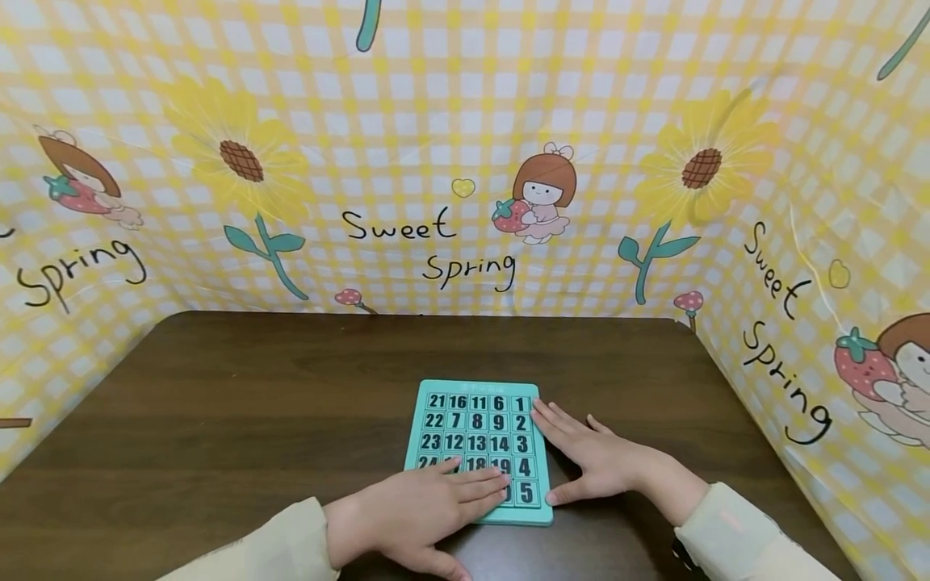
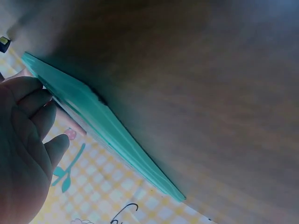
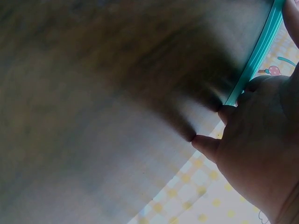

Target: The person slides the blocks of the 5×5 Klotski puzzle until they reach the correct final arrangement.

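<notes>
A turquoise sliding number puzzle (image 1: 477, 441) lies flat on the brown table, its tiles marked with black numbers. My left hand (image 1: 417, 508) reaches over its lower left part, fingers straight on the tiles, covering much of the bottom row. Along the puzzle's right edge, my right hand (image 1: 599, 460) touches the frame with extended fingertips and thumb. In the left wrist view the puzzle (image 2: 88, 105) appears edge-on beside the left hand (image 2: 25, 140). The right wrist view has the right hand (image 3: 261, 135) against the turquoise edge (image 3: 257, 58).
The dark wooden table (image 1: 240, 403) extends around the puzzle. A yellow checked cloth (image 1: 407, 145) printed with flowers and "Sweet Spring" hangs behind and along both sides. A black item (image 1: 683, 557) shows at the right sleeve.
</notes>
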Motion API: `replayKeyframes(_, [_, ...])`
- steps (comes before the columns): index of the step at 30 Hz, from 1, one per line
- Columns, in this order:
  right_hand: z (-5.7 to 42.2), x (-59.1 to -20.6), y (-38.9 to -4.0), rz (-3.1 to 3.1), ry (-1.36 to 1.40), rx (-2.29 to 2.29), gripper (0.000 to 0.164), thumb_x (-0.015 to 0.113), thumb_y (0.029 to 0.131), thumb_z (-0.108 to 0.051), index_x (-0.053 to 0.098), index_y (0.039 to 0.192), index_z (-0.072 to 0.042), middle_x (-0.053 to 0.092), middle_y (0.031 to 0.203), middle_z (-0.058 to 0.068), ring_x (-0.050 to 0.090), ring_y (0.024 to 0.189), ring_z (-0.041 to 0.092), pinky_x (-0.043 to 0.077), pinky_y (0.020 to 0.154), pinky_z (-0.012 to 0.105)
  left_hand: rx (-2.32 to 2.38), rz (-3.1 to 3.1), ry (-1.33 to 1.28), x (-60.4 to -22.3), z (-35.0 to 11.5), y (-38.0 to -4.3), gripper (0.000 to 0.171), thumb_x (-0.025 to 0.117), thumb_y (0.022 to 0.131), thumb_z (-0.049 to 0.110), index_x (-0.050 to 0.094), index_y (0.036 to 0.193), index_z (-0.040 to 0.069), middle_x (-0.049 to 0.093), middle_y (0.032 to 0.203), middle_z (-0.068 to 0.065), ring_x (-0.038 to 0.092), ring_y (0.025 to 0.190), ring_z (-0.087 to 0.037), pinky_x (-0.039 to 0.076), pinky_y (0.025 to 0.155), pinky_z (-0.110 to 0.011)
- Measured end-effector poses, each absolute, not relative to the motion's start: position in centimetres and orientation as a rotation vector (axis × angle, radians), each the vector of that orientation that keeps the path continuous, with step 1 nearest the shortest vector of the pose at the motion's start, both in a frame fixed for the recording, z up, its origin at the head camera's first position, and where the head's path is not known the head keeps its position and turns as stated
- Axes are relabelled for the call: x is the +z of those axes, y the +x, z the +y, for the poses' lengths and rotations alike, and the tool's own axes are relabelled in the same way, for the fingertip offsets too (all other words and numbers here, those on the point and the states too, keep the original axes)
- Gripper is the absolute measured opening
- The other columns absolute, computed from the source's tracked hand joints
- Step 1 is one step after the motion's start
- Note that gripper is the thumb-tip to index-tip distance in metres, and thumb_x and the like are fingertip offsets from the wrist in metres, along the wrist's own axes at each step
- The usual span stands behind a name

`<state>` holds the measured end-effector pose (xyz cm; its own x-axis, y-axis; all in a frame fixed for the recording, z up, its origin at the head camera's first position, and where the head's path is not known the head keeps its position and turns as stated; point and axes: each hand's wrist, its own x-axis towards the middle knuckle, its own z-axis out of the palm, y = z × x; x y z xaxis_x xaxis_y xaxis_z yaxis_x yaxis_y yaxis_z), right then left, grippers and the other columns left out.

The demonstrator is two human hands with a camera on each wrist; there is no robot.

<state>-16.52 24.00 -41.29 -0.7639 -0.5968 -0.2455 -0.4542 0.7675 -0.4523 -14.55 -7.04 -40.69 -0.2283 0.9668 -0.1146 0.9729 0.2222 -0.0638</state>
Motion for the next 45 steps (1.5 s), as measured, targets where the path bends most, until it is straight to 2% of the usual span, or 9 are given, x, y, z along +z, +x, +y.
replayKeyframes(6, [23.9, -41.4, -16.6, 2.586, -0.810, -0.514, 0.109, 0.063, 0.085, -0.067, 0.005, 0.162, -0.015, -0.002, 0.169, 0.005, 0.003, 0.156, 0.034, 0.010, 0.112, 0.076, -0.192, 2.412, 1.906, -40.3, -7.2, -14.5, 0.085, 0.029, 0.097, 0.072, 0.029, 0.158, 0.012, 0.026, 0.165, -0.002, 0.025, 0.152, -0.014, 0.038, 0.115, -0.047])
replayKeyframes(11, [23.9, -41.5, -16.6, 2.591, -0.806, -0.515, 0.109, 0.063, 0.085, -0.068, 0.005, 0.162, -0.015, -0.002, 0.169, 0.005, 0.003, 0.156, 0.033, 0.009, 0.113, 0.076, -0.095, 2.450, 1.794, -39.8, -8.6, -14.4, 0.088, 0.032, 0.095, 0.073, 0.030, 0.157, 0.011, 0.025, 0.166, -0.003, 0.025, 0.153, -0.016, 0.037, 0.115, -0.052])
replayKeyframes(25, [24.2, -41.8, -16.6, 2.589, -0.798, -0.519, 0.111, 0.062, 0.084, -0.071, 0.004, 0.162, -0.016, -0.003, 0.169, 0.003, 0.001, 0.156, 0.031, 0.009, 0.113, 0.076, -0.006, 2.562, 1.715, -40.4, -12.4, -13.5, 0.087, 0.035, 0.095, 0.072, 0.032, 0.156, 0.010, 0.030, 0.164, -0.006, 0.031, 0.151, -0.021, 0.040, 0.111, -0.055])
replayKeyframes(45, [24.0, -41.5, -16.5, 2.588, -0.794, -0.529, 0.111, 0.063, 0.083, -0.070, 0.006, 0.162, -0.016, -0.002, 0.169, 0.002, 0.002, 0.156, 0.032, 0.009, 0.113, 0.076, -0.023, 2.535, 1.751, -41.2, -11.1, -13.3, 0.082, 0.032, 0.098, 0.068, 0.033, 0.156, 0.009, 0.030, 0.164, -0.006, 0.031, 0.150, -0.020, 0.044, 0.109, -0.051])
